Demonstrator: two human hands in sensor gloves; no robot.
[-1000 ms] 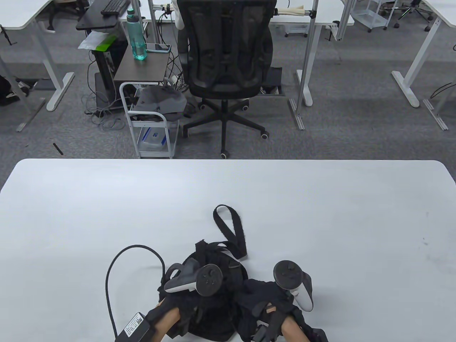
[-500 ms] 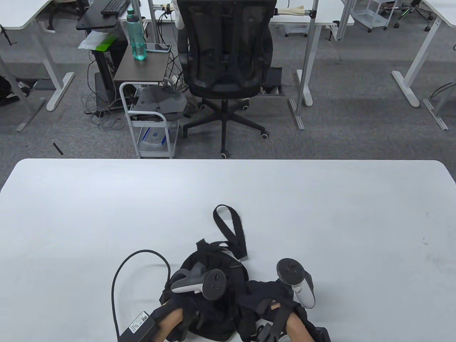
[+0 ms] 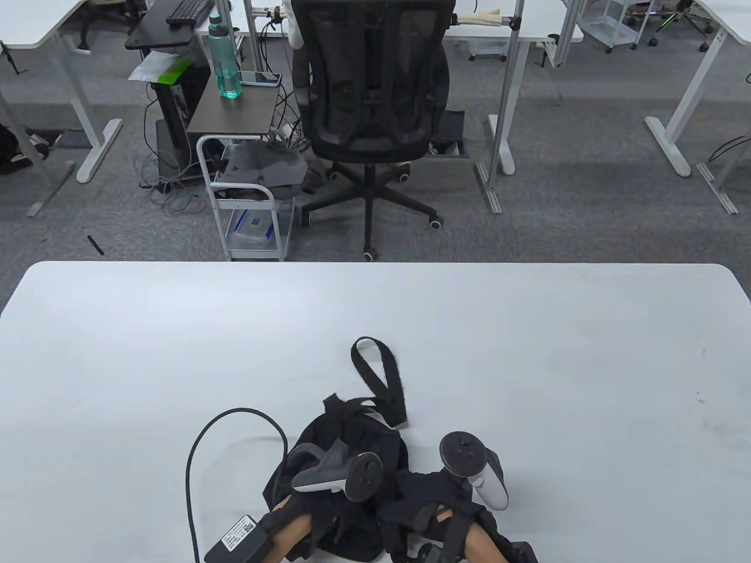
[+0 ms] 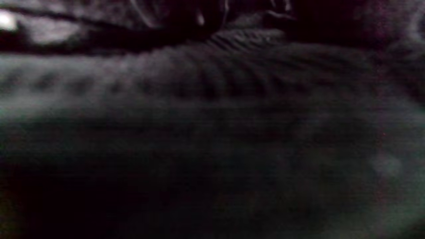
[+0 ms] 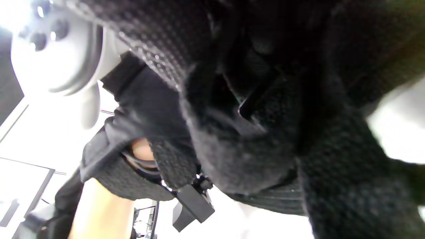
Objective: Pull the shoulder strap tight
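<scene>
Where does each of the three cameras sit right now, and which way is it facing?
Table view: high above the near edge, looking down over the white table at the black backpack, left hand and right hand under their trackers.
Left wrist view: pressed against dark ribbed fabric, blurred; no fingers discernible.
Right wrist view: low, tilted upward at the backpack's mesh and the left hand with its forearm.
Shared: table and right wrist views both show the backpack and left hand.

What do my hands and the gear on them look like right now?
Both hands wear black mesh sensor gloves. The left hand and the right hand each carry a grey tracker with a black ring. A black labelled box with a black cable sits on the left wrist.
</scene>
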